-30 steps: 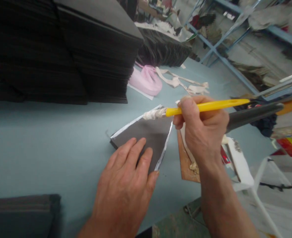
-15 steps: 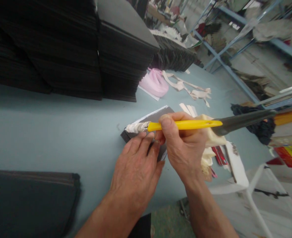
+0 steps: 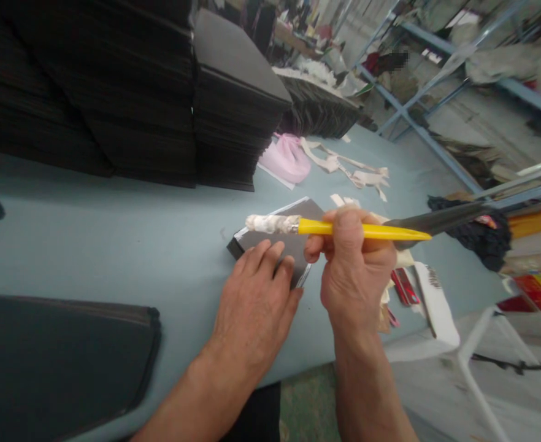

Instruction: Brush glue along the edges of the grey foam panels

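My right hand [image 3: 356, 264] is closed around the yellow handle of a brush [image 3: 367, 231]. The brush's head is caked in something white and hangs just over a small dark stack of panels [image 3: 300, 227] with whitish edges. Fingers spread, my left hand [image 3: 256, 288] lies flat on that stack near its front. Behind my right hand sticks out a long dark tapering piece [image 3: 436, 221]; whether the hand touches it I cannot tell. Cream cloth or paper scraps lie partly hidden beneath the same hand.
Tall stacks of dark panels [image 3: 238, 116] stand along the back left of the table [image 3: 183, 245]. A dark flat pile [image 3: 59, 362] lies front left. Pink cloth [image 3: 286, 159], pale strips [image 3: 367, 175], a red item [image 3: 405, 287] and a white box [image 3: 438, 307] lie to the right. Blue metal racks [image 3: 406, 113] stand beyond.
My right hand has moved right and lifted the brush, whose head was against the stack's left edge. My left hand has barely shifted. A dark shape now shows at the far left.
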The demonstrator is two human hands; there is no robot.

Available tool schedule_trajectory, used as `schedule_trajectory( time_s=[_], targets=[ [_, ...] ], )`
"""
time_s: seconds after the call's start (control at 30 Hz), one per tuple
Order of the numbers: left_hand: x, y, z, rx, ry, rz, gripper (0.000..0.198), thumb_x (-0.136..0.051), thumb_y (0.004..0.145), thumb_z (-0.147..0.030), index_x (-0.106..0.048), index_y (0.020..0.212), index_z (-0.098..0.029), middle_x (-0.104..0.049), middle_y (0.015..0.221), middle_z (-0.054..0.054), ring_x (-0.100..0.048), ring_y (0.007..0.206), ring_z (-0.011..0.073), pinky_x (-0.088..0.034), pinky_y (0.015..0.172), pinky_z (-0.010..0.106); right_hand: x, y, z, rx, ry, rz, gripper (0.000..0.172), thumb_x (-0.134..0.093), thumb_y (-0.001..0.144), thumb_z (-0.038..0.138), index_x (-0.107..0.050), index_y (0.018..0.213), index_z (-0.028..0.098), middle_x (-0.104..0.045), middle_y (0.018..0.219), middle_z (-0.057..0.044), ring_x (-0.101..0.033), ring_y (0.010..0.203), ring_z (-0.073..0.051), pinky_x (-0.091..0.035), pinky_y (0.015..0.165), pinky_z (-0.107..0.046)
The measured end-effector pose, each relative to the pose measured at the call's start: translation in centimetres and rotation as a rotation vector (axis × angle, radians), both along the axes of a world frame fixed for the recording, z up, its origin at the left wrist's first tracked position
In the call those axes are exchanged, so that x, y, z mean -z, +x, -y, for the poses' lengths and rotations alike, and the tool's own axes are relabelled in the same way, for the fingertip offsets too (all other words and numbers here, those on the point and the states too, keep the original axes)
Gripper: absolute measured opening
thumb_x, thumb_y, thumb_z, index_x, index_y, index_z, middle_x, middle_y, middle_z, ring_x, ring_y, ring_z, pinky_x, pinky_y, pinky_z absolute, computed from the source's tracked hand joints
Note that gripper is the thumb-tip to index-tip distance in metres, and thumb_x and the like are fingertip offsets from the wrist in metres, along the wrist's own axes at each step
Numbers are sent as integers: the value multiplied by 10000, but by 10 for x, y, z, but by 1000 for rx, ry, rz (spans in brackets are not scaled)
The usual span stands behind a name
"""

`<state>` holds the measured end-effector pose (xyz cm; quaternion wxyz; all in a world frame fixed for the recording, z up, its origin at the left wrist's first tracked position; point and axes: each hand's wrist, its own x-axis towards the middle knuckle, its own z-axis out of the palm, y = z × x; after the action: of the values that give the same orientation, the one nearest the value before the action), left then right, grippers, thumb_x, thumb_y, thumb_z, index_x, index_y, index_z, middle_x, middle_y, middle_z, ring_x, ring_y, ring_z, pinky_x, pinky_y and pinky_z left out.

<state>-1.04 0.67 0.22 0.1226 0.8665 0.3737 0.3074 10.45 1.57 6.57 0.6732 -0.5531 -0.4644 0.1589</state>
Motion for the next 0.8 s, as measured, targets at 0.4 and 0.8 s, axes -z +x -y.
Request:
schedule_trajectory(
  time_s=[0.4,0.8],
  targets=[
    [-15,-28,-35,246,-61,-175,480,-418,977,-167,-703,1363,-154,-651,1540,142,-600,1433,351,-541,1191,607,4,50,65,204,99,-137,406,-760,925,585,-667,810,208,-628,542,79,-583,458,-80,-481,454,-188],
    [-37,-36,-64,388,-99,-312,484,-623,903,-424,-699,1335,-221,-660,1518,126,-608,1411,325,-491,1220,522,36,53,110,183,6,-247,354,-758,953,533,-668,850,206,-651,567,78,-598,481,-86,-505,491,-207]
  ],
)
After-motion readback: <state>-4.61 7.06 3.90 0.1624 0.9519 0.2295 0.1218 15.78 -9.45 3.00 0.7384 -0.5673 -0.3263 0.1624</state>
